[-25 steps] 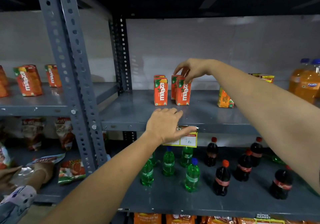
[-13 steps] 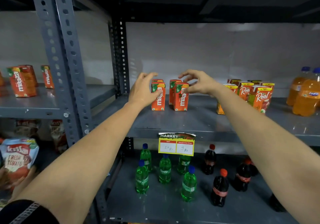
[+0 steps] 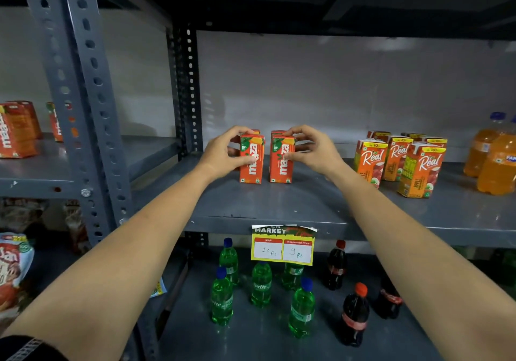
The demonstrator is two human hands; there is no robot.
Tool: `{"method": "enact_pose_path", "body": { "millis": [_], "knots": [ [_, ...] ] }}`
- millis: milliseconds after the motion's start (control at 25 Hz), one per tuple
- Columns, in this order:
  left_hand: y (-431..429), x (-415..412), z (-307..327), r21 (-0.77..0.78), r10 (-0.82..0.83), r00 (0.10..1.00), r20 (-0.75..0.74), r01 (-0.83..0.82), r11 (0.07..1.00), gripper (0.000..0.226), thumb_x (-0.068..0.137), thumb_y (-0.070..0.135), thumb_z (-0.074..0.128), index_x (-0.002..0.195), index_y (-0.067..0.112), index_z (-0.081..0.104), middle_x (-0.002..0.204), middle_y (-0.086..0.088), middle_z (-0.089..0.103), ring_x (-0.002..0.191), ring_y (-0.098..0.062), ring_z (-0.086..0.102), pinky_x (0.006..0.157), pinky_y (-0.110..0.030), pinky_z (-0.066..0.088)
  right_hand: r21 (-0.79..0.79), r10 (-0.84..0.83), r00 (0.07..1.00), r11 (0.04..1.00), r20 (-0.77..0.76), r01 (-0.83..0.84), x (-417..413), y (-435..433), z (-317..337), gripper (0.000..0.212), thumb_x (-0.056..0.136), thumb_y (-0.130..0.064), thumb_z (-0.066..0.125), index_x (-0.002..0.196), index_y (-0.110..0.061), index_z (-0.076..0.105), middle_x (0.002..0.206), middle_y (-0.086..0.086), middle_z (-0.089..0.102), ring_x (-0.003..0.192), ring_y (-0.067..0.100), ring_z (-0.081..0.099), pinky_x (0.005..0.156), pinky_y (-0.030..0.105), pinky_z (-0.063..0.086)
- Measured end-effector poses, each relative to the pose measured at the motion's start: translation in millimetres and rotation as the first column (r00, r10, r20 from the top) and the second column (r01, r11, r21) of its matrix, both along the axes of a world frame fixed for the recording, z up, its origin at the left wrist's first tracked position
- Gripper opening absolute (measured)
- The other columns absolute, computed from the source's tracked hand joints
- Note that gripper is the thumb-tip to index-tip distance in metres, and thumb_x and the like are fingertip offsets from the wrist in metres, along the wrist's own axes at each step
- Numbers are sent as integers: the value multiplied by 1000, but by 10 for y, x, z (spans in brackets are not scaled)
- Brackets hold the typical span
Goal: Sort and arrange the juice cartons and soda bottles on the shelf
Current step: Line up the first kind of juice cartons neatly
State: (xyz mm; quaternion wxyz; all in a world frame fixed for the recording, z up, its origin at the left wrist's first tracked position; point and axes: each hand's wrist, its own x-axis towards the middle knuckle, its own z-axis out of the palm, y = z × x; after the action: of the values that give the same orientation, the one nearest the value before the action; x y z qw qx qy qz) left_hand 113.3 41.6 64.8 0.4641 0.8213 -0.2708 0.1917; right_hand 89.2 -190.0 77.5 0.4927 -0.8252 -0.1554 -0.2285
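Observation:
Two front orange Maaza cartons stand side by side on the grey middle shelf (image 3: 279, 204), each with another carton behind it. My left hand (image 3: 223, 151) grips the left Maaza carton (image 3: 252, 162) from its left side and top. My right hand (image 3: 310, 148) grips the right Maaza carton (image 3: 282, 162) from its right side and top. Several Real apple juice cartons (image 3: 399, 159) stand in a loose group to the right. Green Sprite bottles (image 3: 261, 285) and dark cola bottles (image 3: 354, 316) stand scattered on the shelf below.
Orange Fanta bottles (image 3: 494, 154) stand at the far right of the middle shelf. A yellow price tag (image 3: 282, 249) hangs from the shelf edge. A perforated steel upright (image 3: 81, 104) separates the left bay, which holds more Maaza cartons (image 3: 16, 131) and snack packets (image 3: 14, 271).
My left hand rose from the shelf edge to the left carton and closed on it. My right hand shifted from the top of the right cartons to their right side.

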Motion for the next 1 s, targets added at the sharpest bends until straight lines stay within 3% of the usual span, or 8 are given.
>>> {"method": "enact_pose_path", "body": {
  "millis": [160, 320, 560, 720, 880, 1000],
  "knots": [
    [31, 45, -61, -159, 31, 990, -141, -54, 986, 70, 68, 20, 83, 127, 27, 46, 117, -4, 60, 102, -19, 62, 82, -39, 56, 195, 38, 986, 981, -160, -6, 56, -67, -24, 70, 70, -10, 80, 128, -17, 43, 111, 4, 59, 101, 16, 62, 75, 30, 55],
    [8, 47, -79, -211, -9, 970, -243, -44, 977, 58, 69, 11, 82, 121, 11, 55, 116, -7, 64, 104, -21, 64, 88, -41, 55, 187, 117, 951, 980, -288, -64, 105, -29, -120, 49, 71, -3, 77, 115, -2, 55, 101, 9, 67, 106, 26, 65, 80, 33, 57],
    [-7, 84, -80, -227, -19, 966, -257, -41, 973, 48, 70, 12, 81, 112, 14, 58, 112, -5, 66, 103, -20, 64, 86, -45, 56, 217, 133, 955, 973, -266, -75, 122, -32, -171, 46, 74, -5, 76, 116, -4, 57, 97, 4, 68, 100, 23, 67, 79, 32, 58],
    [-1, 80, -84, -216, -4, 973, -229, -47, 975, 48, 68, 12, 82, 110, 14, 58, 110, -5, 66, 102, -21, 65, 85, -43, 56, 206, 124, 955, 976, -270, -69, 105, -23, -165, 43, 74, -7, 76, 112, -7, 57, 99, 5, 67, 95, 19, 67, 69, 25, 60],
    [-2, 94, -101, -226, -2, 973, -230, -52, 973, 53, 67, 12, 83, 114, 12, 58, 115, -9, 66, 101, -21, 66, 84, -43, 57, 166, 100, 951, 985, -292, -52, 161, -37, -164, 50, 73, -11, 77, 118, -6, 56, 110, 11, 67, 103, 23, 66, 83, 36, 58],
    [20, 139, -164, -174, 34, 971, -237, -77, 982, 60, 63, 19, 86, 115, 14, 57, 116, -6, 66, 104, -18, 64, 89, -43, 54, 93, 73, 955, 994, -287, -48, 139, -36, -150, 52, 71, -13, 79, 118, -6, 57, 111, 10, 67, 102, 21, 66, 84, 32, 56]
  ]
}}
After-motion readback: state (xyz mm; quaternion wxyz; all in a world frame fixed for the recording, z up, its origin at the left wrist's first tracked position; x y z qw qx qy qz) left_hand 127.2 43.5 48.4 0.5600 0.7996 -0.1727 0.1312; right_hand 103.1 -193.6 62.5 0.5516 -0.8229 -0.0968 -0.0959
